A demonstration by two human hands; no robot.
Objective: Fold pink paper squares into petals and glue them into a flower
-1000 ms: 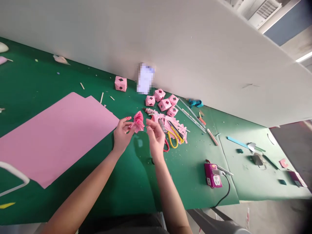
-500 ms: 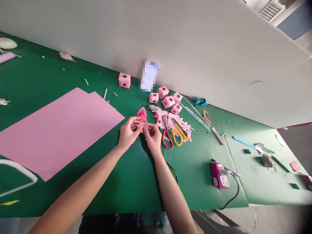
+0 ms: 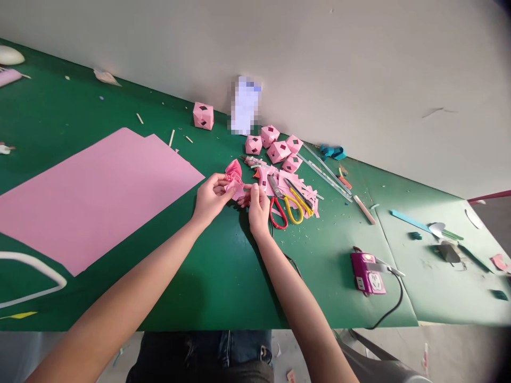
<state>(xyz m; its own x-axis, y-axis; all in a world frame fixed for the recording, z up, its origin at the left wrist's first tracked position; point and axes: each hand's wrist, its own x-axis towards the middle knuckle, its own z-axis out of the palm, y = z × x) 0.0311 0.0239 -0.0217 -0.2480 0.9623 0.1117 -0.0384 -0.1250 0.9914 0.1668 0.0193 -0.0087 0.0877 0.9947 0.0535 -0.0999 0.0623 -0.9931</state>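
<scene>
My left hand (image 3: 211,197) pinches a piece of pink folded paper (image 3: 233,173), its gathered, pleated upper part fanning out above the fingers and a flat flap below. At the right edge of that paper is my right hand (image 3: 258,208), its fingers bent and touching the flap, the thumb raised off it. Partly hidden, the right fingertips do not show their exact grip. Just right of the hands lie red-handled scissors (image 3: 278,213), a yellow-handled cutting tool (image 3: 295,207), a pink glue gun (image 3: 262,175) and pink paper strips (image 3: 313,198).
Several pink paper polyhedra (image 3: 278,152) stand behind the tools, one more (image 3: 203,116) farther left. A blurred-out phone (image 3: 245,106) leans against the wall. Large pink sheets (image 3: 99,197) cover the left side. Clear glue sticks (image 3: 325,173) and a purple power socket (image 3: 367,273) lie right.
My right thumb has come off the paper and the right hand has shifted slightly right. More of the pink flap shows. The whole view has tilted down a little.
</scene>
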